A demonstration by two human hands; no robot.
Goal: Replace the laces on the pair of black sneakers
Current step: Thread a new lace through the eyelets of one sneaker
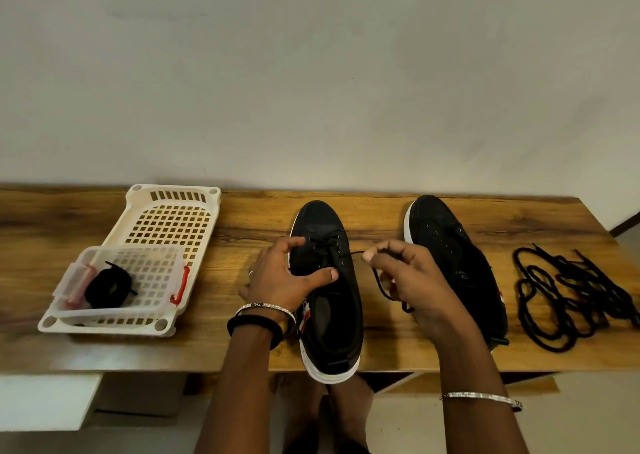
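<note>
Two black sneakers with white soles stand on the wooden table [381, 346], toes pointing away from me. The left sneaker [330, 318] has a thin black lace [377, 282] threaded through its front eyelets. My left hand [280, 277] grips this shoe's left side, thumb across the tongue and a finger at the eyelets. My right hand [405, 277] pinches the lace's free end just right of that shoe, the slack looping under my palm. The right sneaker [450, 245] has bare eyelets and is partly hidden behind my right hand.
A pile of loose black laces [568, 294] lies at the table's right end. At the left, a cream perforated tray [166, 225] holds a small clear basket [138, 280] with a coiled black lace [108, 287]. A wall rises right behind the table.
</note>
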